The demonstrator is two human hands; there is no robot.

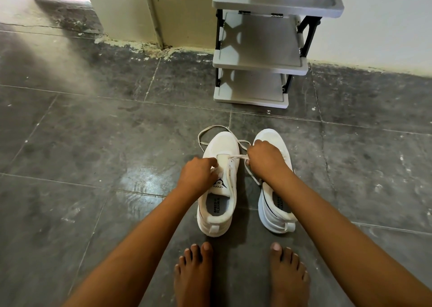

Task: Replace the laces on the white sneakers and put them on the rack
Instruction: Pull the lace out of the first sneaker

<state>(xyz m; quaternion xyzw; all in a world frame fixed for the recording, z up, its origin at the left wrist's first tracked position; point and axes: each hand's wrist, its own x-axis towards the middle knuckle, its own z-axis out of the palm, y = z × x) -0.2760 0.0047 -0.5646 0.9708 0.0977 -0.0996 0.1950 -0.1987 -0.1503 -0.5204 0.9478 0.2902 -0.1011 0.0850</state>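
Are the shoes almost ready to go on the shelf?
Not yet. Both hands are working on the left sneaker: the left hand and right hand pull a lace through its front holes, and loose lace lies by the toe. The right sneaker shows no lacing where visible. Both stand on the floor; the rack shelves hold no sneakers.

Two white mesh low-top sneakers stand upright side by side on the dark tiled floor, toes pointing toward the rack. The left sneaker [219,182] has its tongue exposed, with a black logo on it and printed grey insole visible; a flat off-white lace [211,133] runs through its lowest eyelets only, looping loosely over the toe and onto the floor. The right sneaker [275,185], white with a black stripe at the heel, is partly covered. The grey plastic three-tier shoe rack [259,65] with black posts stands against the wall beyond the sneakers.
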